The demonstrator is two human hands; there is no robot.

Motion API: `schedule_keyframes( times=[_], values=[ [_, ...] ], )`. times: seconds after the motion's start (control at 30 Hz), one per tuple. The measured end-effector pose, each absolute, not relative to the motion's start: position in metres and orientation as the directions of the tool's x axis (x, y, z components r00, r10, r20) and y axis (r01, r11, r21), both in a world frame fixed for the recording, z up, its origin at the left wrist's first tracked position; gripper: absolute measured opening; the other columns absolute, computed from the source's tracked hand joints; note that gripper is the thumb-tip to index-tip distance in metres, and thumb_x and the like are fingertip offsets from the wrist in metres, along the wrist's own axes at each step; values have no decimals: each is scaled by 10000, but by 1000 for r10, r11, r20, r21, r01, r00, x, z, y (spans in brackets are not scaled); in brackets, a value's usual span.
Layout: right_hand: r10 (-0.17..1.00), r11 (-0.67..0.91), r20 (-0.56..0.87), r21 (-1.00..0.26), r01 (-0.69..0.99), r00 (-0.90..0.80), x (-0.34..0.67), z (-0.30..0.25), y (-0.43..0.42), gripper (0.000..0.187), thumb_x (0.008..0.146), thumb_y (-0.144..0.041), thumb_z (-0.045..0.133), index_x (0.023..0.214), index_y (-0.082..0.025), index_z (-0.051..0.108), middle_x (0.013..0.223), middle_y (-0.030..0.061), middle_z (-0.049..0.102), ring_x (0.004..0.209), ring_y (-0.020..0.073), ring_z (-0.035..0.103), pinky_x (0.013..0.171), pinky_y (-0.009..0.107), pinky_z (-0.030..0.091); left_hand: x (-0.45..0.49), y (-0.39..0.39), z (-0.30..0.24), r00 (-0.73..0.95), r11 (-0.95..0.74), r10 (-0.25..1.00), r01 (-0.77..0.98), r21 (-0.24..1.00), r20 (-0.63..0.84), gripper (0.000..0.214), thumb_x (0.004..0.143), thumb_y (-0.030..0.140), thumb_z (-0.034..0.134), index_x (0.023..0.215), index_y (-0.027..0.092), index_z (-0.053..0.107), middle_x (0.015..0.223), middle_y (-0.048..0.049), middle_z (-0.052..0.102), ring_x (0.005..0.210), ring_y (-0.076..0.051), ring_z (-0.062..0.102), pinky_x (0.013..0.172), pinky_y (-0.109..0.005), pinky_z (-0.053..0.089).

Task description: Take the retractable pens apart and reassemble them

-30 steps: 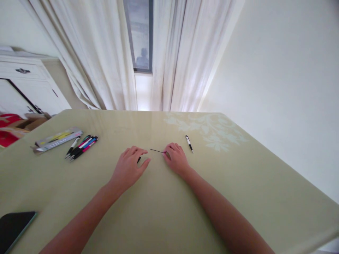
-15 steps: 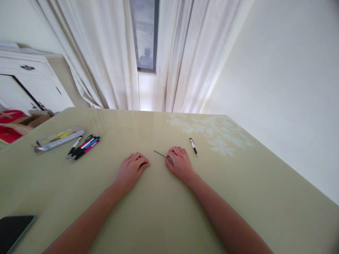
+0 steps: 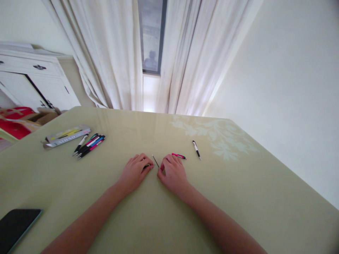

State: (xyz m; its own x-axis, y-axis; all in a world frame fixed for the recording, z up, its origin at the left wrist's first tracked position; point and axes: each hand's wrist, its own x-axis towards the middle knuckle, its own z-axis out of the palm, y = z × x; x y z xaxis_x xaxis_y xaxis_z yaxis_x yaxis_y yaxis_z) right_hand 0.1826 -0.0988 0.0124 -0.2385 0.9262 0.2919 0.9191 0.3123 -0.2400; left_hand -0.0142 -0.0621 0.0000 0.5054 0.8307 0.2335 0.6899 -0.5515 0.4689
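In the head view, the two hands have come closer together over the table (image 3: 159,218). The right hand (image 3: 173,173) pinches the near end of a thin dark rod (image 3: 155,161) between thumb and forefinger; the rod, which lay more nearly level across the gap a second ago, now slants steeply, its free end pointing away toward the curtains (image 3: 113,63). The left hand (image 3: 135,172), its thumb and fingers wide apart a second ago, is now drawn in around a dark piece (image 3: 146,166), mostly hidden, so its shape cannot be told. A pink pen (image 3: 179,156) now shows just beyond the right knuckles, lying on the table. For the work, this means both hands are occupied, with the rod between them and near the left fingertips. The white-and-black pen (image 3: 196,150) farther right, the bunch of pens (image 3: 91,145) and the box (image 3: 68,135) at left lie untouched.
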Motion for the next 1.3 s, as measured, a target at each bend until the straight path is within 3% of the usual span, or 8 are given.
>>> schedule_keyframes(
  times=[0.23,0.4,0.63,0.8,1.0,1.3],
  values=[
    [864,477,332,-301,825,-379,182,6,-97,132,989,-272,576,1078,-215,655,1060,69,653,1005,220,560,909,346,420,-14,-62,-3,471,-517,852,683,516,229,164,979,344,570,966,239,696,1037,-35,655,1010,-239,593,920,-390,441],
    [847,508,332,-279,815,-415,184,0,-93,170,1027,-319,545,1006,-238,693,1020,50,664,970,209,567,888,345,429,-16,-61,-5,487,-528,845,687,499,223,200,999,365,535,962,235,682,1037,-39,660,1003,-242,598,906,-391,445],
    [868,468,348,-330,820,-355,183,-2,-92,100,1015,-237,553,1000,-203,646,1042,65,652,982,205,567,915,337,439,-17,-63,-8,541,-601,799,716,355,263,359,1026,224,437,1298,348,637,1177,-48,627,1046,-234,578,905,-390,437],
    [934,304,317,-463,832,-165,189,4,-88,78,992,-191,566,953,-186,634,944,41,659,892,176,594,825,288,444,-19,-62,-9,551,-614,789,701,364,271,362,1034,257,434,1296,373,656,1169,-37,646,1033,-232,583,903,-392,445],
    [943,263,301,-427,865,-138,186,1,-85,84,962,-163,586,908,-188,646,914,41,661,864,179,596,809,288,430,-18,-60,-9,576,-646,762,645,408,296,297,1029,359,476,1224,332,699,1192,-27,679,1055,-234,582,953,-396,444],
    [955,209,284,-463,862,-79,212,17,-70,85,968,-168,570,1021,-182,635,978,50,678,898,166,615,836,289,439,-17,-59,-5,529,-619,784,632,467,324,269,1006,298,491,1160,204,691,1098,-85,667,1038,-238,592,983,-414,461]
  ],
)
